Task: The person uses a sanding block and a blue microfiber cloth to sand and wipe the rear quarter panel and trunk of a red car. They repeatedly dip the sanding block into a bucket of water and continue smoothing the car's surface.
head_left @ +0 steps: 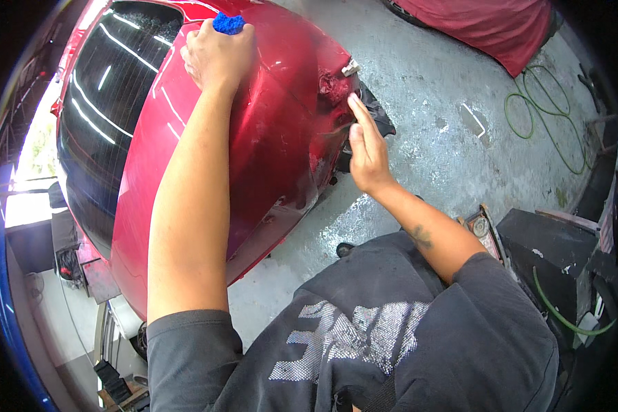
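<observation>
A red car [268, 103] fills the view ahead of me, its glossy rear panel curving beside a dark rear window [103, 89]. Out at the far side of that panel, my left hand [218, 55] is closed round a bunched bright-blue cloth [229, 25] and rests on the paintwork. My right hand [371, 150] is held with its fingers stretched out at the car's right corner, near an open recess [334, 86] with a pale fitting [350, 67] at its edge. Whether those fingertips touch the car, I cannot tell. Black trim [376, 110] shows behind the fingers.
A grey, scuffed floor [432, 117] runs to the right of the car. A green hose [529, 117] lies coiled there, below a red-covered vehicle [487, 31]. At lower right stands a dark box [542, 240] beside a lamp unit [483, 230].
</observation>
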### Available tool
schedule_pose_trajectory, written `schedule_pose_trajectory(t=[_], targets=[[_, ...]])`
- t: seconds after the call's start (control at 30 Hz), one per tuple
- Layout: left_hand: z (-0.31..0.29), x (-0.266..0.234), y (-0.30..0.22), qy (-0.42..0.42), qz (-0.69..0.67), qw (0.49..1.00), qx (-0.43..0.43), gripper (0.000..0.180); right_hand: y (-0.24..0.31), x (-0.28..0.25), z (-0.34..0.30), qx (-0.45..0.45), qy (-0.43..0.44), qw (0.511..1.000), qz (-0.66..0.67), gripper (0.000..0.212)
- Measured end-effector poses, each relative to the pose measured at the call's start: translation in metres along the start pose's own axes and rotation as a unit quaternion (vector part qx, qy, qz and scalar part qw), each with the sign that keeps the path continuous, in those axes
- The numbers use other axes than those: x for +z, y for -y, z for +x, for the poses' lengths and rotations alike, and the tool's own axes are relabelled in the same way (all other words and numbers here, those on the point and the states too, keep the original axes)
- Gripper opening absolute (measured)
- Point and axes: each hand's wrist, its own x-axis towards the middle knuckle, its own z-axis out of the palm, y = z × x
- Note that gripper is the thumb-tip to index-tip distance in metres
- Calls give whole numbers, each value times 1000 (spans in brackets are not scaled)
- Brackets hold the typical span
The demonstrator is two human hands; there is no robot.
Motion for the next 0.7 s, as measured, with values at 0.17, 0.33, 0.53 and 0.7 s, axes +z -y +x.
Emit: schedule_pose_trajectory(t=[0.17, 0.33, 0.53, 0.7], targets=[[7, -4, 2, -12, -3, 1000, 9, 62, 45, 55, 6, -41, 2, 999, 1, 53], [7, -4, -8, 5, -6, 1000, 9, 65, 33, 46, -27, 34, 6, 995, 93, 57], [5, -8, 6, -6, -4, 1000, 0, 67, 38, 12, 65, 26, -137, 989, 45, 56], [6, -9, -7, 12, -16, 1000, 6, 68, 45, 67, 42, -47, -36, 995, -86, 59]])
